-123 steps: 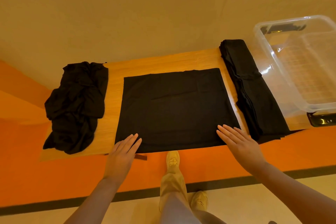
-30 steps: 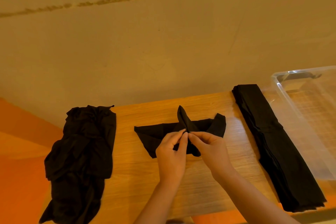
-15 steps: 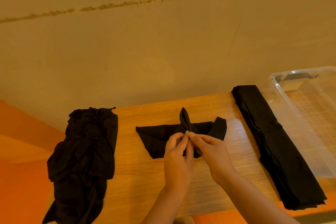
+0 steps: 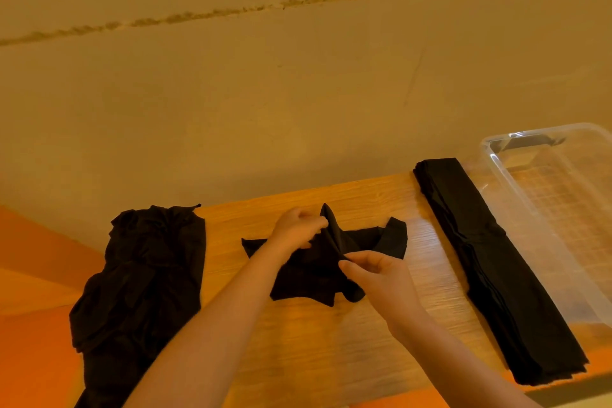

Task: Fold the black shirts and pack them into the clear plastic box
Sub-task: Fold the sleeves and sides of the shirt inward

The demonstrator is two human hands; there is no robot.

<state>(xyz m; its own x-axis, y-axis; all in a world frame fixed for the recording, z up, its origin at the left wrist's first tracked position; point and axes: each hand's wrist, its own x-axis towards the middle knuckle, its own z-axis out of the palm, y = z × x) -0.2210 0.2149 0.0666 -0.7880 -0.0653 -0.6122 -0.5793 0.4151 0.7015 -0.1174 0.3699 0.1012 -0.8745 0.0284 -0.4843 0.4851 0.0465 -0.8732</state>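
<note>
A black shirt [image 4: 308, 278] lies bunched in the middle of the wooden table [image 4: 331, 348]. My left hand [image 4: 296, 228] pinches a raised fold of it at the far side. My right hand [image 4: 374, 272] pinches the same fold nearer to me. A long stack of folded black shirts [image 4: 490, 265] lies to the right, beside the clear plastic box [image 4: 559, 209]. A heap of unfolded black shirts [image 4: 139, 278] sits at the table's left end.
A plain wall [image 4: 298, 93] rises right behind the table. Orange floor [image 4: 29, 325] shows at the left and along the near edge. The box reaches past the right edge of the view.
The flat shirt has been gathered into a bunch. In the last second my hands have parted: the left moved away from me along the fold, the right stayed near.
</note>
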